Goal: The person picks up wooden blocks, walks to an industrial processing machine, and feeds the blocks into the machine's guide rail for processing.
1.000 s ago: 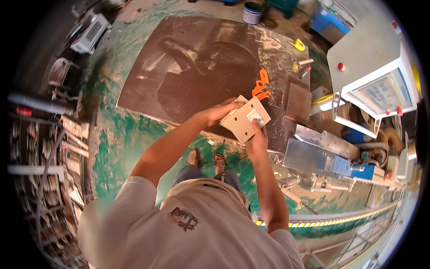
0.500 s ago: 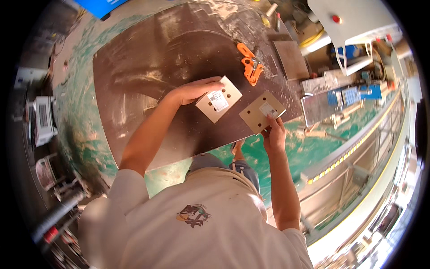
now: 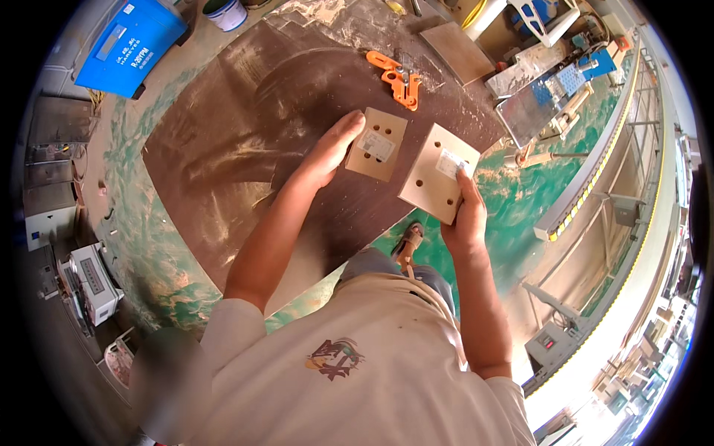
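My left hand [image 3: 335, 149] is closed on the left edge of a small tan wooden panel [image 3: 388, 125] over the brown table, its thumb along the edge and the other fingers hidden. Several dark round holes and a white printed label mark this panel's face. In my right hand [image 3: 468, 215] is a second drilled panel [image 3: 430, 165], gripped at its lower right side with the thumb near its white label. It is tilted and overhangs the table's near right edge. A narrow gap separates the two panels. Beyond them lies an orange tool [image 3: 399, 80] with cut-outs and metal fittings.
The dusty brown tabletop [image 3: 216, 156] spreads out to the left. A flat brown board [image 3: 455, 56] lies at the far right, near a metal-and-blue machine part [image 3: 524, 115]. A long rail [image 3: 587, 163] runs along the right. A blue case [image 3: 130, 48] stands far left.
The right panel has come up and turned more upright in my right hand. My left hand's panel has turned too, and its label remains in sight. The whole view has shifted.
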`<action>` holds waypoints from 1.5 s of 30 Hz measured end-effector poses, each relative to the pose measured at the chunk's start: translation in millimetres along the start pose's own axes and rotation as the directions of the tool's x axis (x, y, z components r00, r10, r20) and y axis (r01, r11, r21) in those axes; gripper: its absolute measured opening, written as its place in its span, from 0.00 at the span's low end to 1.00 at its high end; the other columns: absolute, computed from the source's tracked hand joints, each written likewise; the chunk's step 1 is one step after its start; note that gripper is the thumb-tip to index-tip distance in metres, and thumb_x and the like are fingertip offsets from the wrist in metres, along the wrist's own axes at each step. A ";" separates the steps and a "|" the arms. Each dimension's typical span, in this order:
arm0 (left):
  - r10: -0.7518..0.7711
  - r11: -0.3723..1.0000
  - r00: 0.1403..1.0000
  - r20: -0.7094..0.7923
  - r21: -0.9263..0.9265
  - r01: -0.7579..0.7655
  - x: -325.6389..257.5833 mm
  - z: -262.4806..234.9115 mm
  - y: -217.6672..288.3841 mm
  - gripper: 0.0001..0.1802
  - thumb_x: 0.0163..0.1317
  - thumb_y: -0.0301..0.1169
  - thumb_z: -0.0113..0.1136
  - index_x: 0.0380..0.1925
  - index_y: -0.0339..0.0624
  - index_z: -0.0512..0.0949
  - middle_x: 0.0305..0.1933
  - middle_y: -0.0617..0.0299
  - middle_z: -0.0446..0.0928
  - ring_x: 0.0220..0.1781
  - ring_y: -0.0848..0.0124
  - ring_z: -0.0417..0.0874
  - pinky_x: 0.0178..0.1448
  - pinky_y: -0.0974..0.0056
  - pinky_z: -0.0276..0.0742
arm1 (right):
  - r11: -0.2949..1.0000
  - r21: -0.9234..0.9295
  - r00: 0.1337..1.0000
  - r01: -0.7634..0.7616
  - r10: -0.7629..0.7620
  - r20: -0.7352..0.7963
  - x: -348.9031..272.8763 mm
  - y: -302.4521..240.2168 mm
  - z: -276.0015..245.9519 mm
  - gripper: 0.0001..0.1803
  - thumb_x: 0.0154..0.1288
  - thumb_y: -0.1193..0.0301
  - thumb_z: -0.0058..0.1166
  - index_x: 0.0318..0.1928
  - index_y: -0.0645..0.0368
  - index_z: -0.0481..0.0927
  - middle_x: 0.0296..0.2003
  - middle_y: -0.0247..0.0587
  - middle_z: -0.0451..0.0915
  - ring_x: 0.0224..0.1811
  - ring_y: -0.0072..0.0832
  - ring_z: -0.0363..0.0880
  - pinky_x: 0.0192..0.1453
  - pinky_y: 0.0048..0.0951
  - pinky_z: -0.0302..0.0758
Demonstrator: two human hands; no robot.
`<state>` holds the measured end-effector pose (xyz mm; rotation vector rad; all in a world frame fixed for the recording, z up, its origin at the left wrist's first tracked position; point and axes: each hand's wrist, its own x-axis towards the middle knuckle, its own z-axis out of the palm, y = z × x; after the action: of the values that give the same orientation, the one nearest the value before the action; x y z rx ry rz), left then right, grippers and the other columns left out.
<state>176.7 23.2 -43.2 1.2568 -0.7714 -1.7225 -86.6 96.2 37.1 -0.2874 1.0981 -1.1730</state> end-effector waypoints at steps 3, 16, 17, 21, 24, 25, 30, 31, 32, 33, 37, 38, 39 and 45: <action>0.165 0.974 0.972 -0.168 0.184 -0.134 -28.2 12.9 22.1 0.37 0.78 0.53 0.60 0.72 0.34 0.72 0.73 0.52 0.75 0.75 0.62 0.74 0.79 0.57 0.65 | 0.984 -0.163 0.996 0.070 -0.058 0.075 -1.7 12.3 17.9 0.22 0.84 0.59 0.52 0.65 0.61 0.78 0.52 0.38 0.84 0.53 0.25 0.83 0.57 0.31 0.80; 0.113 0.790 0.972 -0.207 0.611 0.038 -135.8 -146.9 -90.8 0.29 0.77 0.38 0.63 0.73 0.37 0.74 0.69 0.52 0.79 0.67 0.61 0.79 0.73 0.57 0.72 | 0.765 -0.641 0.969 -0.061 0.200 0.147 -108.9 99.1 -133.8 0.26 0.81 0.58 0.57 0.69 0.63 0.79 0.50 0.43 0.89 0.48 0.27 0.86 0.55 0.33 0.83; 0.149 0.664 0.976 -0.159 0.748 0.020 -130.4 -157.0 -94.3 0.28 0.77 0.39 0.62 0.73 0.39 0.75 0.68 0.50 0.80 0.67 0.59 0.80 0.72 0.55 0.73 | 0.721 -0.686 0.984 -0.097 0.173 0.043 -122.2 101.9 -175.7 0.26 0.80 0.58 0.58 0.68 0.64 0.80 0.49 0.44 0.90 0.48 0.29 0.87 0.55 0.34 0.83; 0.288 0.035 0.949 0.128 0.989 -0.144 -114.7 -164.5 -96.2 0.28 0.77 0.43 0.61 0.72 0.45 0.76 0.67 0.43 0.80 0.65 0.50 0.82 0.69 0.49 0.76 | 0.575 -0.769 0.909 -0.279 -0.101 -0.405 -195.8 152.3 -353.9 0.26 0.70 0.58 0.61 0.61 0.61 0.85 0.46 0.53 0.90 0.48 0.42 0.89 0.56 0.39 0.83; 0.576 -0.193 0.812 0.094 0.981 0.024 -130.7 -138.5 -99.8 0.27 0.73 0.44 0.65 0.69 0.51 0.80 0.63 0.43 0.82 0.62 0.42 0.82 0.65 0.44 0.78 | 0.562 -0.723 0.732 -0.403 -0.276 -0.622 -286.7 197.7 -481.2 0.25 0.70 0.58 0.61 0.60 0.61 0.85 0.46 0.52 0.90 0.46 0.42 0.90 0.56 0.39 0.83; 0.690 -0.269 0.708 0.150 0.961 0.058 -128.4 -140.0 -106.6 0.25 0.72 0.44 0.67 0.65 0.48 0.82 0.59 0.44 0.85 0.61 0.45 0.83 0.63 0.44 0.79 | 0.634 -0.625 0.646 -0.456 -0.247 -0.722 -321.2 212.9 -519.9 0.24 0.70 0.59 0.62 0.60 0.61 0.85 0.46 0.51 0.90 0.45 0.40 0.90 0.55 0.39 0.84; 0.374 0.167 0.906 0.195 0.947 -0.273 -170.5 88.5 -202.7 0.14 0.75 0.34 0.63 0.50 0.34 0.87 0.48 0.50 0.88 0.48 0.56 0.88 0.54 0.54 0.84 | 0.964 -0.178 0.262 -0.199 -0.123 -0.957 -510.6 317.9 -640.7 0.18 0.74 0.67 0.61 0.58 0.64 0.85 0.43 0.41 0.90 0.38 0.28 0.88 0.43 0.32 0.83; 0.316 0.331 0.909 0.273 0.866 -0.375 -183.3 126.2 -243.7 0.13 0.74 0.31 0.64 0.51 0.32 0.86 0.49 0.51 0.88 0.49 0.58 0.88 0.55 0.57 0.84 | 0.982 -0.143 0.225 -0.122 -0.113 -0.968 -542.4 316.1 -664.5 0.18 0.74 0.67 0.60 0.58 0.64 0.85 0.43 0.41 0.90 0.37 0.26 0.87 0.41 0.31 0.82; 0.256 0.488 0.895 0.365 0.750 -0.446 -192.4 164.2 -297.5 0.13 0.73 0.28 0.64 0.52 0.30 0.85 0.50 0.52 0.88 0.50 0.61 0.88 0.56 0.60 0.83 | 0.993 -0.107 0.186 -0.049 -0.096 -0.978 -575.8 314.6 -687.9 0.18 0.75 0.68 0.60 0.58 0.65 0.85 0.42 0.40 0.90 0.36 0.25 0.87 0.40 0.30 0.81; 0.235 0.378 0.817 0.527 0.725 -0.576 -222.9 236.9 -337.5 0.14 0.70 0.23 0.65 0.53 0.29 0.84 0.54 0.52 0.87 0.51 0.63 0.88 0.58 0.61 0.83 | 0.990 -0.144 0.118 -0.008 -0.142 -0.983 -614.2 336.9 -707.4 0.18 0.74 0.68 0.60 0.59 0.66 0.84 0.42 0.40 0.89 0.36 0.25 0.86 0.40 0.29 0.81; -0.319 0.438 0.485 0.814 0.580 -0.686 -388.1 488.3 -439.2 0.28 0.65 0.32 0.75 0.63 0.36 0.80 0.58 0.53 0.86 0.52 0.65 0.88 0.58 0.60 0.83 | 0.936 -0.167 -0.070 0.310 -0.153 -0.986 -702.9 339.8 -773.5 0.20 0.73 0.69 0.62 0.59 0.68 0.83 0.42 0.41 0.90 0.37 0.25 0.87 0.42 0.28 0.82; -0.421 0.358 0.234 0.876 0.398 -0.845 -416.6 535.3 -448.1 0.29 0.64 0.36 0.75 0.62 0.37 0.81 0.56 0.53 0.86 0.53 0.61 0.87 0.60 0.57 0.82 | 0.911 -0.142 -0.092 0.388 -0.115 -0.989 -716.8 333.3 -783.4 0.19 0.73 0.68 0.62 0.58 0.66 0.84 0.41 0.42 0.91 0.39 0.26 0.88 0.45 0.28 0.83; -0.515 0.358 0.068 0.854 0.287 -0.888 -441.6 580.2 -465.5 0.28 0.64 0.36 0.74 0.62 0.37 0.81 0.57 0.53 0.86 0.55 0.60 0.87 0.62 0.57 0.81 | 0.914 -0.203 -0.136 0.350 -0.164 -0.977 -735.7 330.0 -795.9 0.19 0.74 0.69 0.62 0.59 0.66 0.84 0.42 0.42 0.90 0.40 0.26 0.88 0.45 0.28 0.83; -0.526 0.352 -0.367 0.767 -0.196 -0.915 -544.0 778.2 -569.4 0.22 0.63 0.36 0.72 0.56 0.41 0.85 0.54 0.53 0.86 0.60 0.53 0.84 0.66 0.52 0.79 | 0.907 -0.415 -0.192 -0.065 -0.420 -0.887 -804.3 250.6 -865.9 0.19 0.70 0.66 0.64 0.57 0.61 0.86 0.47 0.48 0.91 0.51 0.41 0.90 0.59 0.37 0.83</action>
<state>-645.0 765.1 -54.9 -0.9211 -3.0816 -1.0720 -613.1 1171.4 -125.0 0.4469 2.8687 -1.4240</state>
